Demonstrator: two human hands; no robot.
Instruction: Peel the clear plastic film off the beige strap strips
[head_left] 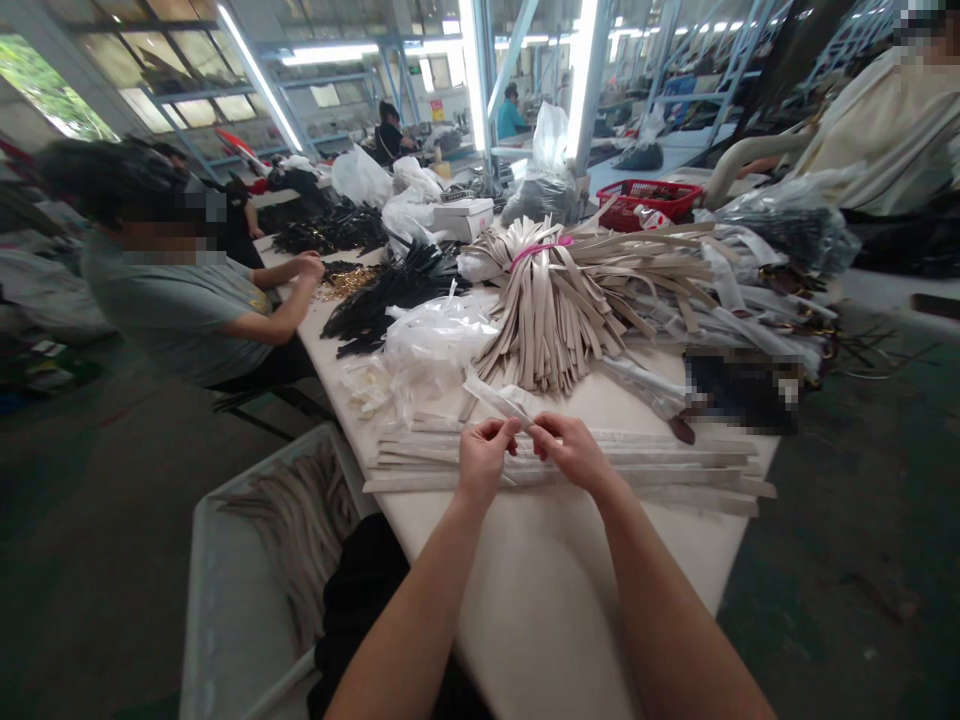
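A narrow translucent plastic sleeve (496,397) slants up and to the left from between my hands. My left hand (484,455) pinches its near end with thumb and forefinger. Close beside it, my right hand (566,445) is closed on the same end. Whether a strap end lies inside the sleeve, I cannot tell. Under and behind both hands, several long beige straps (652,460), some in clear plastic, lie side by side across the table (540,570). A big bundle of loose beige straps (536,330), tied with a pink band (536,250), sits just beyond.
Left of my legs stands a pale plastic bin (206,560) holding beige straps. Crumpled clear bags (439,335) and black straps (405,290) cover the table's left side. A red basket (652,205) is at the back. One person (172,300) works at the left edge.
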